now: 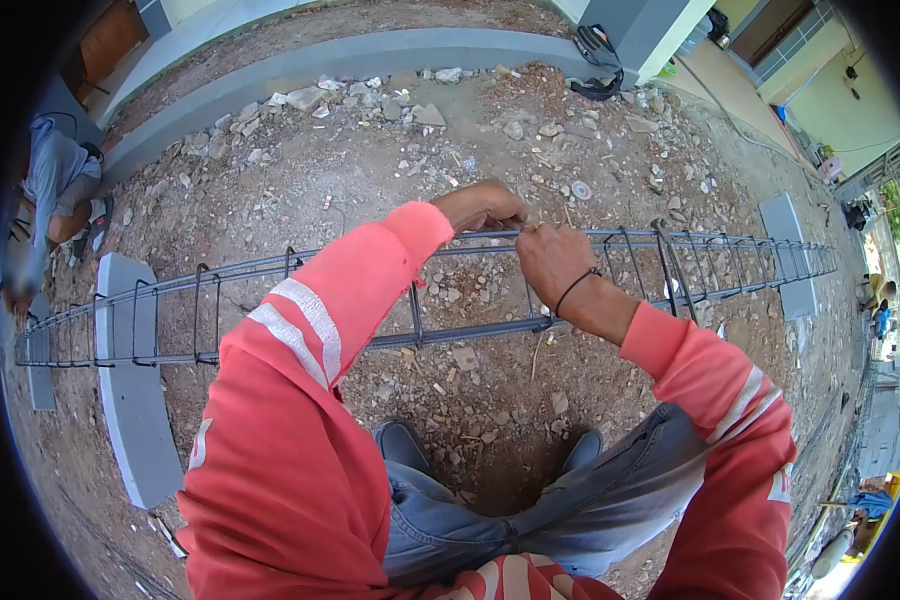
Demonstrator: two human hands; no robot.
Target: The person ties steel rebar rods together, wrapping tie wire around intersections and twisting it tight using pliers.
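Note:
A long rebar cage (460, 328) of steel bars and bent stirrups runs across the view in front of me, raised above the ground. My left hand (485, 207) is closed at the cage's far upper bar, its fingertips mostly hidden. Right beside it, my right hand (558, 264), with a black band at the wrist, is closed in a pinch at the same bar. The two hands almost touch. Whatever lies between the fingers is too small or hidden to name. A stirrup (415, 312) hangs from the bars left of my hands, and several more stand to the right.
Grey slabs, one on the left (135, 400) and one on the right (790, 258), lie under the cage. Another person (60, 185) bends at its far left end. Rubble (310, 98) lines a low curb (370, 55). A backpack (598, 62) leans by a pillar.

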